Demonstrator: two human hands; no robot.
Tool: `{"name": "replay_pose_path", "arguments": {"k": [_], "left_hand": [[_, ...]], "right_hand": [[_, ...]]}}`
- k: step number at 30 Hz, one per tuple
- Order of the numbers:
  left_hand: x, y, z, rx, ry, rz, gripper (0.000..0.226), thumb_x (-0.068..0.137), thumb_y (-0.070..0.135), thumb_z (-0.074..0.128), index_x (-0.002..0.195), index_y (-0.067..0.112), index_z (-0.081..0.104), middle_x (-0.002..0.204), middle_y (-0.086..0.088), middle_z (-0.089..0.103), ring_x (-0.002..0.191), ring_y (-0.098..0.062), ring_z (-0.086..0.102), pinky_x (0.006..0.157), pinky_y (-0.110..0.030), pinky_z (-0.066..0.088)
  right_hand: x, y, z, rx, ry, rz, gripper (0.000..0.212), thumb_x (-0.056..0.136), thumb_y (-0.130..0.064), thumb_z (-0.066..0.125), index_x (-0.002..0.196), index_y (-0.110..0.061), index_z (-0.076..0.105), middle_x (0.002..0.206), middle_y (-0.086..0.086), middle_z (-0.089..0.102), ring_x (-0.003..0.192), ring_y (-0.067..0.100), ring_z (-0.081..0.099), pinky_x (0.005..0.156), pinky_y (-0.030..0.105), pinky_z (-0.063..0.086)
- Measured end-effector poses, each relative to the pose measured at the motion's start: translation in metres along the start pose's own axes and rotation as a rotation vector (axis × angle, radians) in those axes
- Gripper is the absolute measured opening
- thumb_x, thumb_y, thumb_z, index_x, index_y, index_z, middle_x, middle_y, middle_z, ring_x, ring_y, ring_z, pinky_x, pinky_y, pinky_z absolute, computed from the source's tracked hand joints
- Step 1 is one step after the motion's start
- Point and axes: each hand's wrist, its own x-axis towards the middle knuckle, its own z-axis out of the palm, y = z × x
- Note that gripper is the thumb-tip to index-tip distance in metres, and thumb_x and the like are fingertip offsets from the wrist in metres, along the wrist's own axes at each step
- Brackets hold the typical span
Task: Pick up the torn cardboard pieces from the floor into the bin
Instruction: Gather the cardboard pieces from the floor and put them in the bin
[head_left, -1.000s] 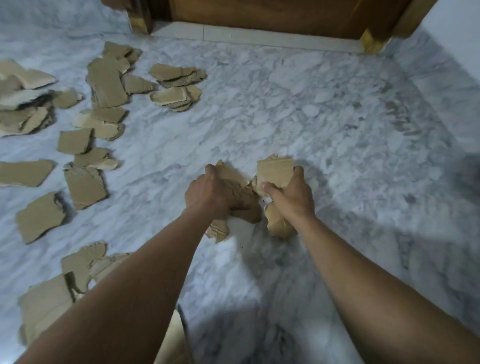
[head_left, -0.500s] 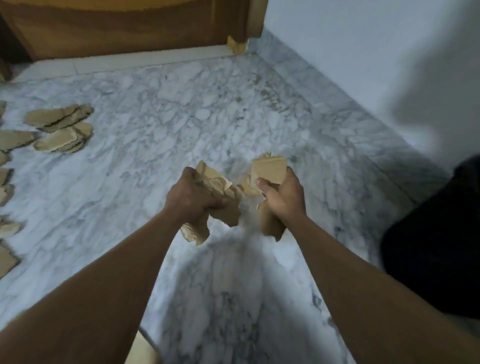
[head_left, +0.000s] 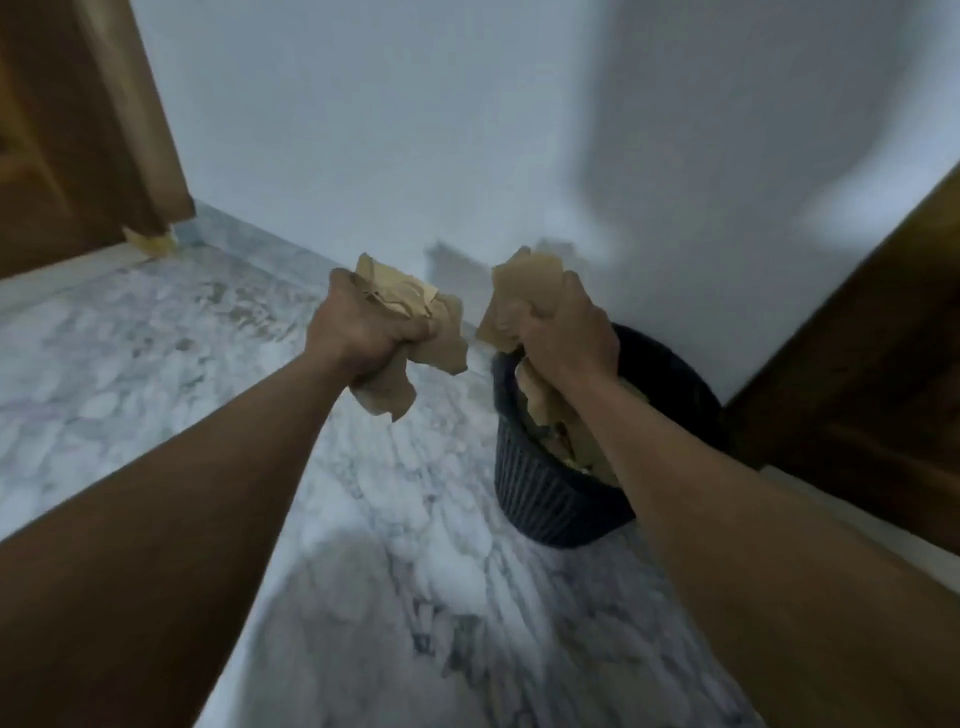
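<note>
My left hand (head_left: 363, 335) is shut on a crumpled bunch of brown torn cardboard pieces (head_left: 439, 338), held above the marble floor just left of the bin. My right hand (head_left: 563, 338) grips a second bunch of cardboard pieces (head_left: 524, 286) directly over the bin's opening. The bin (head_left: 550, 493) is a dark ribbed plastic basket standing in the corner by the white wall, with more cardboard pieces (head_left: 587, 447) lying inside it. My right forearm hides part of the bin's rim and contents.
A white wall (head_left: 415, 130) rises straight behind the bin. A brown wooden door frame (head_left: 104, 130) stands at the left, and another wooden panel (head_left: 857, 338) closes off the right side next to the bin. Grey-white marble floor (head_left: 156, 374) spreads left.
My view has swung right from the scattered pieces on the floor to the bin in the corner. Both hands have lifted their cardboard bunches and carried them right; the right hand now hangs over the bin.
</note>
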Motion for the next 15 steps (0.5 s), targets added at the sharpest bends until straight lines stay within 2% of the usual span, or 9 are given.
{"name": "replay_pose_path", "arguments": {"k": [3,6,11,15], "left_hand": [[0.004,0.046,0.057,-0.003,-0.028,0.037,0.089,0.058,0.046,0.093,0.121,0.016,0.038,0.107,0.000,0.056,0.097,-0.024,0.056,0.083,-0.037,0.048],[0.005,0.075,0.114,0.026,-0.103,0.043,0.086,0.061,0.047,0.092,0.118,0.017,0.035,0.105,-0.001,0.053,0.098,-0.028,0.056,0.080,-0.038,0.048],[-0.002,0.076,0.192,0.095,-0.191,-0.033,0.097,0.065,0.049,0.090,0.133,0.013,0.030,0.114,-0.007,0.053,0.114,-0.035,0.058,0.079,-0.036,0.043],[-0.003,0.059,0.213,0.223,-0.313,-0.041,0.101,0.068,0.053,0.087,0.141,0.008,0.032,0.134,-0.014,0.053,0.122,-0.034,0.054,0.084,-0.037,0.044]], "right_hand": [[0.021,0.039,-0.028,-0.023,0.053,0.083,0.049,0.096,-0.046,0.052,0.134,-0.016,0.046,0.119,0.010,0.065,0.105,0.033,0.062,0.075,0.036,0.040],[0.034,0.079,-0.039,-0.050,0.068,0.140,0.042,0.096,-0.045,0.053,0.126,-0.016,0.050,0.108,0.007,0.064,0.100,0.034,0.063,0.072,0.035,0.039],[0.044,0.130,-0.044,0.002,-0.004,0.222,0.041,0.098,-0.041,0.054,0.129,-0.014,0.051,0.122,0.010,0.063,0.106,0.034,0.060,0.076,0.033,0.038],[0.043,0.160,-0.045,0.075,-0.078,0.270,0.033,0.095,-0.046,0.058,0.100,-0.014,0.058,0.101,0.005,0.064,0.093,0.026,0.061,0.072,0.034,0.044]]}}
